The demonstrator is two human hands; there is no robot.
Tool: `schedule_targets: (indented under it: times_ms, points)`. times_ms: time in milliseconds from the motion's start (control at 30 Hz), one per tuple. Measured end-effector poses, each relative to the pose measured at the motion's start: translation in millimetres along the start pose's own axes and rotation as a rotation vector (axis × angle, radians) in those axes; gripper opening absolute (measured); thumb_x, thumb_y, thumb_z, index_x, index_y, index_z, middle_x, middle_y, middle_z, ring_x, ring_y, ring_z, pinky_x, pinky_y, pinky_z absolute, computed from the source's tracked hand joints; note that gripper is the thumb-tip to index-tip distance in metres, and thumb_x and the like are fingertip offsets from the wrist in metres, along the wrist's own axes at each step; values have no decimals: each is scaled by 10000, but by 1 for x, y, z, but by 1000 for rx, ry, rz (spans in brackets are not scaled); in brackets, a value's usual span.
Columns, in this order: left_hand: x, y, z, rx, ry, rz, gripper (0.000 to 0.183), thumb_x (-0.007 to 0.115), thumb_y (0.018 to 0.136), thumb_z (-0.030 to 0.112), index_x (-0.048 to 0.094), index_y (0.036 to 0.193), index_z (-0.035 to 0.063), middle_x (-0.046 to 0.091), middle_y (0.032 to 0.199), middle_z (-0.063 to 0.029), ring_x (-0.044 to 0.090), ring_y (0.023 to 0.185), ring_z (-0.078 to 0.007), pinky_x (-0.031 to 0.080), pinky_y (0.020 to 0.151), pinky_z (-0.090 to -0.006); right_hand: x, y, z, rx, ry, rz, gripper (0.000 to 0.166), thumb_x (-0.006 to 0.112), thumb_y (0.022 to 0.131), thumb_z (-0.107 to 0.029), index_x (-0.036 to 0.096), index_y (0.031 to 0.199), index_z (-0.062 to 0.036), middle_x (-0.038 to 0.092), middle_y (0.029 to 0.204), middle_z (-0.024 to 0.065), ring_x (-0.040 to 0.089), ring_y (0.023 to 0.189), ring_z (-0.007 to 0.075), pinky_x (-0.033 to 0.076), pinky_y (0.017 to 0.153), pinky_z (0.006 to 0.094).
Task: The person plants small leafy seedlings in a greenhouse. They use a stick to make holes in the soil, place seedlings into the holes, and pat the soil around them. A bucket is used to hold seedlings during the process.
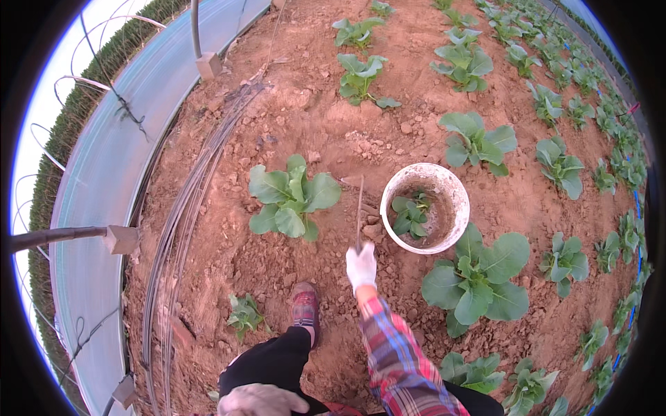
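Observation:
My right hand (361, 265), in a white work glove, grips a thin-shafted hand tool (359, 208). The tool points away from me, and its small blurred head, hoe-like in shape, meets the reddish soil. Left of the shaft grows a broad-leaved green seedling (292, 200), probably a brassica. A white bucket (387, 229), dirty inside, stands just right of the tool with several uprooted seedlings (410, 216) in it. My left hand (263, 400), also gloved, is over my left leg at the bottom edge; its fingers are largely hidden.
A large plant (476, 283) grows beside the bucket, and a small one (244, 314) near my shoe (305, 307). Bundled thin rods or tubing (179, 218) run along the left, before plastic sheeting (104, 182) and poles in concrete blocks (121, 239). Plant rows and blue line (638, 229) lie right.

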State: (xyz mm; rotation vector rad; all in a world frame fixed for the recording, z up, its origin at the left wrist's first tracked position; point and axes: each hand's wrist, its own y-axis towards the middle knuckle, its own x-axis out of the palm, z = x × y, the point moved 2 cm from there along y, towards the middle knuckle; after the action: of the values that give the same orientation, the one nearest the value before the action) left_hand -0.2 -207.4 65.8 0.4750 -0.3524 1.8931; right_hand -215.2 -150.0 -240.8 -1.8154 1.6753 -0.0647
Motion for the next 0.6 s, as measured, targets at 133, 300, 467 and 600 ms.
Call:
schedule_targets:
  times_ms: [133, 300, 467, 600]
  points:
    - [-25, 8, -1, 10, -27, 48, 394, 524, 898, 384, 651, 828, 18, 568, 651, -101, 509, 573, -224, 452, 656, -411, 13, 51, -22, -113, -454, -80, 490, 465, 884, -270, 363, 1331, -97, 631, 973, 237, 608, 907, 397, 468, 803, 476]
    - [-39, 17, 4, 47, 61, -105, 376, 506, 911, 361, 631, 801, 24, 561, 672, -96, 506, 578, -227, 455, 652, -418, 30, 5, 29, -89, -485, -127, 549, 448, 892, -276, 285, 1399, -145, 647, 836, 217, 628, 769, 392, 481, 702, 503]
    - [-31, 15, 11, 41, 77, -65, 364, 498, 916, 344, 618, 782, 27, 560, 683, -96, 505, 576, -227, 458, 650, -419, 6, -66, 78, -68, -570, -101, 553, 482, 879, -305, 319, 1391, -177, 648, 824, 200, 629, 734, 373, 490, 672, 488]
    - [-27, 10, 11, 72, 73, -7, 355, 497, 918, 328, 606, 762, 28, 561, 688, -101, 507, 577, -226, 462, 648, -418, -10, -89, 87, -129, -655, -77, 537, 524, 860, -287, 378, 1365, -179, 649, 807, 170, 639, 718, 330, 499, 647, 449]
